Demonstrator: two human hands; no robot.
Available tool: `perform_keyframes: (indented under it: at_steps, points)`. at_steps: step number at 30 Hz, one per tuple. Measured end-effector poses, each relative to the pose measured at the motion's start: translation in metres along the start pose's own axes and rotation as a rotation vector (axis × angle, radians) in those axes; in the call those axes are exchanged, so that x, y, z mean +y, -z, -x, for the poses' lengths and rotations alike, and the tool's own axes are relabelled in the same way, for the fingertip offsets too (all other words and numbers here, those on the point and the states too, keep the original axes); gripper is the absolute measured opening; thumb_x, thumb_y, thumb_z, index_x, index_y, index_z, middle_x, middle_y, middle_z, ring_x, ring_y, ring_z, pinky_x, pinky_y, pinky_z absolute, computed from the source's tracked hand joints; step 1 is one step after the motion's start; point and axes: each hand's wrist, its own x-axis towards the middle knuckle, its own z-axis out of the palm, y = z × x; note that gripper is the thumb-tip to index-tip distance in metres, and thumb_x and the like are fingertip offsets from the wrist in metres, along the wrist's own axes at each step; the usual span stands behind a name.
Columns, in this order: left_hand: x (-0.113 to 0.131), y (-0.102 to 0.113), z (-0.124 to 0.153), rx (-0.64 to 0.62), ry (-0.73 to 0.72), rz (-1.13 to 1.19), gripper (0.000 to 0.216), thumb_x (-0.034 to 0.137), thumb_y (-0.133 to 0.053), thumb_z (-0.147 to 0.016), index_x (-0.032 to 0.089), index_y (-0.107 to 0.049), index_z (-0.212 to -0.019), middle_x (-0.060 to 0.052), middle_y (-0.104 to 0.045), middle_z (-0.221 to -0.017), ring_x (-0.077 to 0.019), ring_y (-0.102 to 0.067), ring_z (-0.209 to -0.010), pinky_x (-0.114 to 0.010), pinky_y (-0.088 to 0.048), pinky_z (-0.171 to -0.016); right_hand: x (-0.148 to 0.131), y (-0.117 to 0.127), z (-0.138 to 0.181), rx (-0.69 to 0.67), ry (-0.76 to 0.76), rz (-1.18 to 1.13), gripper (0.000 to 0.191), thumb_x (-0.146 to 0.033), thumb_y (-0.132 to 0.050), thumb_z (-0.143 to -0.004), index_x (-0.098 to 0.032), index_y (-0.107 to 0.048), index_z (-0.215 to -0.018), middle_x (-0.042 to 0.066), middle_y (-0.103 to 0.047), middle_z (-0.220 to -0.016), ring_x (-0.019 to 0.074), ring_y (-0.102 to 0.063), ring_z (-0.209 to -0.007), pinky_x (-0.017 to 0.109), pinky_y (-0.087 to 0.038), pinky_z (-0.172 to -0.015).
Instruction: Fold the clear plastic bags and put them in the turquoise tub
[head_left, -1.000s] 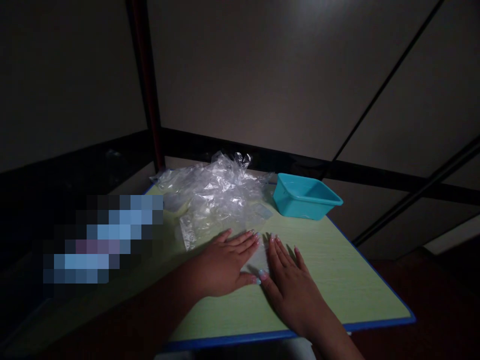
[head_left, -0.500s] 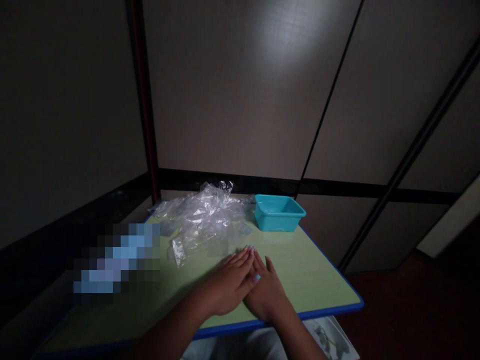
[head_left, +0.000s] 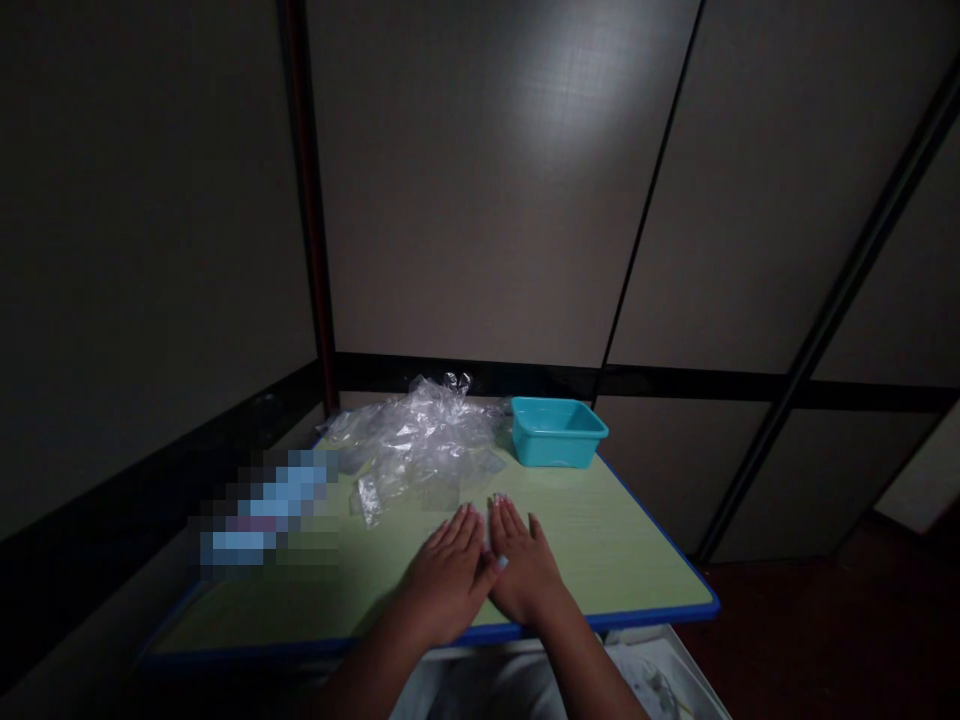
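My left hand (head_left: 448, 575) lies palm down on the pale green table (head_left: 622, 545), its fingers stretched out and its thumb reaching across to my right hand. Beside it, my right hand (head_left: 523, 560) rests flat too, fingers extended forward and thumb side hidden under the left. Neither hand holds anything. Beyond the fingertips is a heap of crumpled clear plastic bags (head_left: 424, 435). A turquoise plastic basket (head_left: 556, 447) stands upright at the back right of the table, apart from both hands.
A blurred-out blue item (head_left: 277, 505) lies at the table's left edge. The table has a blue rim (head_left: 660, 614). Dark panelled walls (head_left: 480, 200) stand close behind it. Below the front edge, a white open drawer or tray (head_left: 697, 680) shows partly.
My left hand's fingertips have moved left, away from the right hand's, opening a small gap. The thumb still crosses over. The camera view has shifted slightly; bags and basket stay in place.
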Motion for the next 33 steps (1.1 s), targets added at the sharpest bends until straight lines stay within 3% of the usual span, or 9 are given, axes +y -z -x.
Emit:
perform_keyframes:
  at_steps: [10, 15, 19, 24, 27, 30, 33]
  points:
    - [-0.02, 0.007, 0.032, 0.014, 0.133, -0.121, 0.069, 0.057, -0.019, -0.094, 0.01, -0.031, -0.142, -0.012, -0.023, -0.148, -0.0244, -0.02, -0.137, -0.045, -0.023, -0.11, -0.004, 0.001, 0.003, 0.048, -0.036, -0.034, 0.062, -0.039, -0.016, -0.094, -0.006, -0.008, -0.146, 0.012, -0.008, -0.152, 0.0195, -0.002, -0.14, 0.047, -0.006, -0.111]
    - [-0.03, 0.002, 0.043, 0.085, 0.252, -0.179, 0.072, 0.059, -0.025, -0.091, 0.006, -0.036, -0.139, -0.017, -0.026, -0.146, -0.0278, -0.022, -0.136, -0.049, -0.023, -0.109, -0.004, 0.001, 0.002, 0.049, -0.042, -0.038, 0.062, -0.039, -0.016, -0.094, -0.006, -0.008, -0.146, 0.011, -0.008, -0.152, 0.0197, -0.003, -0.14, 0.047, -0.006, -0.111]
    - [-0.021, 0.003, 0.04, 0.124, 0.335, -0.16, 0.076, 0.058, -0.025, -0.091, 0.001, -0.033, -0.139, -0.021, -0.023, -0.146, -0.031, -0.017, -0.137, -0.052, -0.02, -0.109, -0.005, 0.002, 0.002, 0.06, -0.04, -0.032, 0.062, -0.037, -0.016, -0.093, -0.005, -0.008, -0.146, 0.012, -0.009, -0.152, 0.0203, -0.004, -0.14, 0.048, -0.007, -0.111]
    - [0.024, 0.021, 0.018, 0.083, 0.106, 0.029, 0.064, 0.052, -0.02, -0.095, 0.013, -0.021, -0.145, -0.007, -0.011, -0.152, -0.0245, -0.007, -0.139, -0.047, -0.014, -0.113, -0.001, 0.0, 0.002, 0.037, 0.007, -0.003, 0.062, -0.035, -0.024, -0.092, -0.008, -0.009, -0.146, 0.012, -0.007, -0.152, 0.0234, -0.005, -0.14, 0.052, -0.011, -0.11]
    - [0.049, 0.028, -0.004, -0.014, -0.011, 0.197, 0.064, 0.048, -0.018, -0.096, 0.008, -0.015, -0.146, -0.008, -0.008, -0.152, -0.0213, -0.005, -0.14, -0.041, -0.014, -0.114, 0.004, -0.003, 0.003, 0.019, 0.067, 0.027, 0.061, -0.036, -0.035, -0.089, -0.019, -0.019, -0.146, 0.007, -0.008, -0.152, 0.0262, -0.006, -0.139, 0.051, -0.009, -0.111]
    - [0.054, 0.025, -0.021, -0.038, -0.044, 0.291, 0.064, 0.048, -0.016, -0.097, 0.007, -0.016, -0.146, -0.009, -0.009, -0.152, -0.0215, -0.005, -0.14, -0.04, -0.014, -0.115, 0.006, -0.004, 0.003, 0.02, 0.088, 0.057, 0.062, -0.036, -0.037, -0.088, -0.018, -0.022, -0.145, 0.009, -0.007, -0.151, 0.0304, -0.005, -0.139, 0.052, -0.006, -0.11]
    - [0.043, 0.018, -0.026, -0.032, -0.04, 0.305, 0.066, 0.05, -0.009, -0.097, 0.006, -0.016, -0.146, -0.01, -0.009, -0.152, -0.0194, -0.006, -0.139, -0.036, -0.016, -0.114, 0.006, -0.004, 0.003, 0.02, 0.114, 0.074, 0.068, -0.037, -0.041, -0.086, -0.018, -0.015, -0.146, 0.009, -0.005, -0.151, 0.0307, -0.004, -0.139, 0.055, -0.007, -0.109]
